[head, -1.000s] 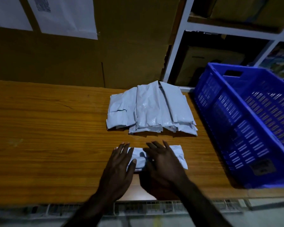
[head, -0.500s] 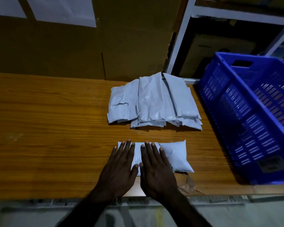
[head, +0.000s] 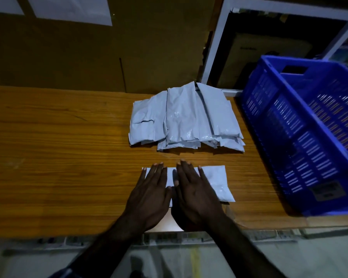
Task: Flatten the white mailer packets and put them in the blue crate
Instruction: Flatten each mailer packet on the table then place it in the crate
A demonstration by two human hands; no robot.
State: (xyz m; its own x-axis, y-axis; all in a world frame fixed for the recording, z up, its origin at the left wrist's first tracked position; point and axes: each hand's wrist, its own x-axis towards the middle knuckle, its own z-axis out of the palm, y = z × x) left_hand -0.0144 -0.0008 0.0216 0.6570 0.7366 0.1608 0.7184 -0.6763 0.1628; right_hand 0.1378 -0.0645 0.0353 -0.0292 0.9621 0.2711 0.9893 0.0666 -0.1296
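My left hand, right hand: both spread flat, palms down on near mailer packet, surface; packet pile far; blue crate right.

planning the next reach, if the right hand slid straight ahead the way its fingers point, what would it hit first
Probably the pile of white packets. The right hand lies flat on a single packet, fingers aimed away from the body, with only bare table between.

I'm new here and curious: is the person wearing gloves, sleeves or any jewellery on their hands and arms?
No gloves: the left hand and right hand are bare, with short nails and no rings visible. Both forearms are bare, and no watch or band shows. At the bottom edge there may be a dark sleeve near the left elbow, too dim to tell.
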